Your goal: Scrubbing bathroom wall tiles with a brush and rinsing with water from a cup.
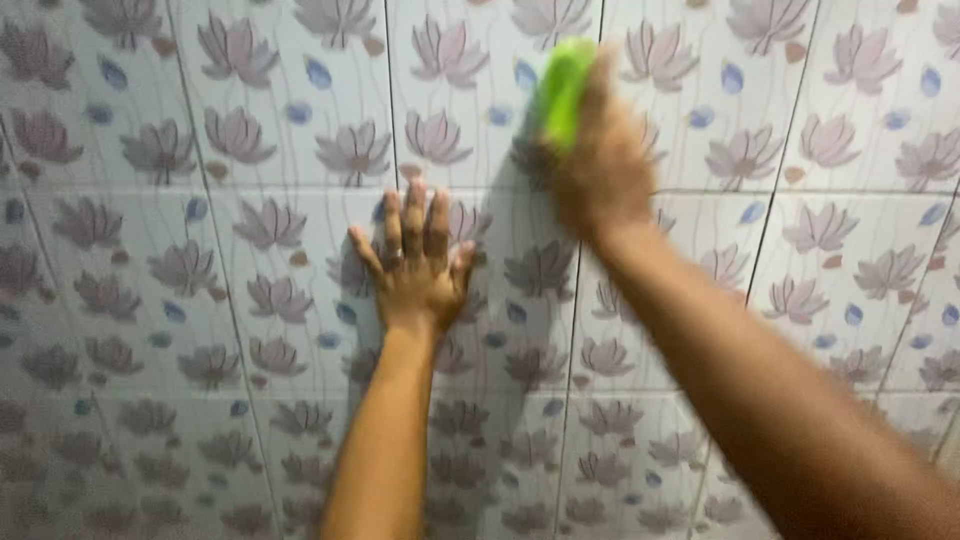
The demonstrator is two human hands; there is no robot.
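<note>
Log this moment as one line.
left hand: flat on flower-patterned tiled wall | right hand: grips bright green scrubbing pad against wall

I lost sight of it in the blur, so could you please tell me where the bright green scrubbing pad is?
In the head view, the bright green scrubbing pad is upper centre, gripped in the right hand against the flower-patterned tiled wall.

The left hand (418, 262) lies flat against the tiled wall (200, 300), fingers spread and pointing upward, with a ring on one finger. The right hand (598, 165), blurred, is higher and to the right; its grip is closed around a bright green scrubbing brush (562, 90) pressed to the wall. The tiles are pale with purple lotus flowers and small blue and brown leaves, divided by thin dark grout lines. Both forearms reach up from the bottom edge.
</note>
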